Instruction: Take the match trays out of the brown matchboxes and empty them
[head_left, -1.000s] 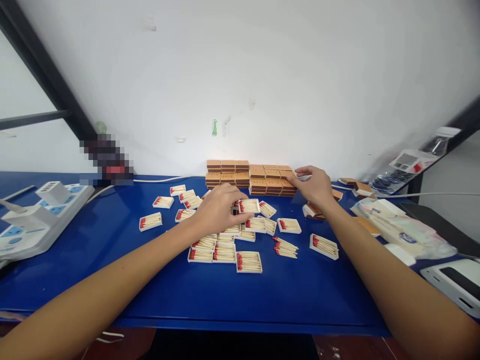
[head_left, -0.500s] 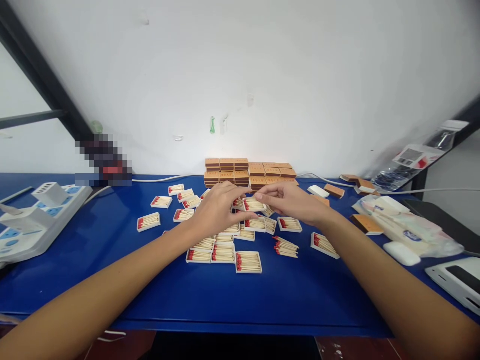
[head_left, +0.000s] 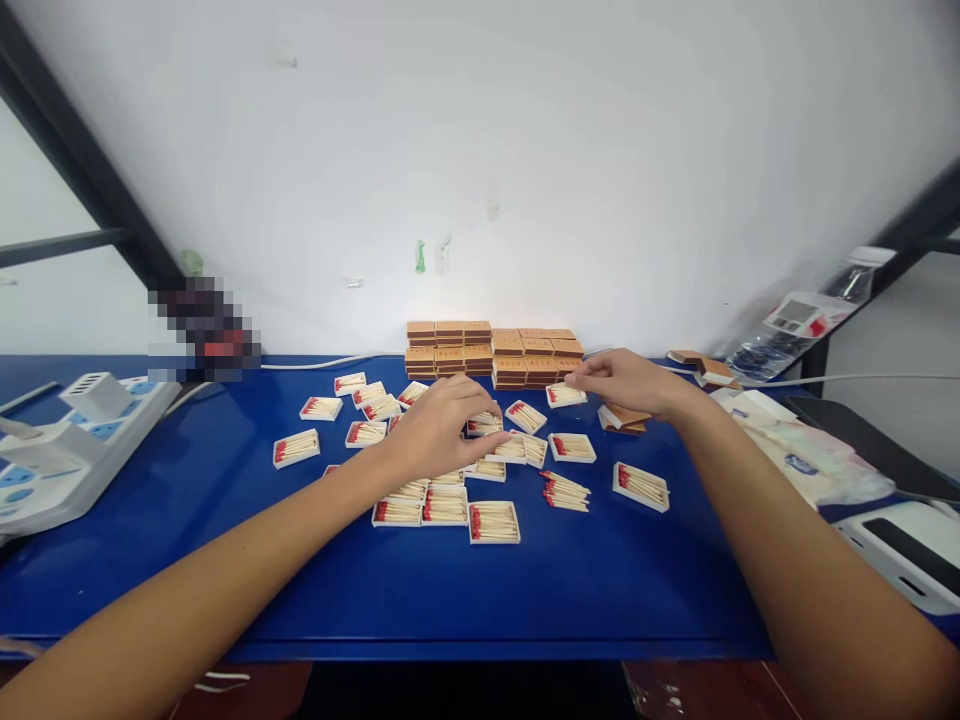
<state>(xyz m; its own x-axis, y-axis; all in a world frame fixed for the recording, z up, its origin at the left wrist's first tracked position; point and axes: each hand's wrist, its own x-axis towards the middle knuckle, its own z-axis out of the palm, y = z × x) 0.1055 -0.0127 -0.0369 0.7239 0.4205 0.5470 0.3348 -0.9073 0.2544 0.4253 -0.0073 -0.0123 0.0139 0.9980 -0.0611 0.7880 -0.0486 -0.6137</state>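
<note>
My right hand [head_left: 619,382] pinches the end of a white matchbox tray [head_left: 565,396] filled with red-tipped matches, just in front of the stacked boxes. My left hand [head_left: 442,430] curves over the grouped trays in the middle, thumb and fingers apart. A filled tray [head_left: 484,425] lies between them; whether they touch it I cannot tell. Below that hand, more filled trays sit close together, one tray [head_left: 494,522] at the front. A loose pile of matches [head_left: 565,491] lies on the blue table [head_left: 450,600], right of the group. Part of the group is hidden under my left hand.
Closed brown matchboxes [head_left: 491,355] are stacked against the wall. Several filled trays [head_left: 296,447] are scattered at left. Brown box sleeves [head_left: 624,418] lie near my right wrist. A power strip [head_left: 97,440] stands far left; a tissue pack [head_left: 802,450] and a plastic bottle [head_left: 810,315] are at right.
My right hand has moved right and back, carrying the filled tray away from the middle group. My left hand has stayed over the trays. The view has shifted slightly.
</note>
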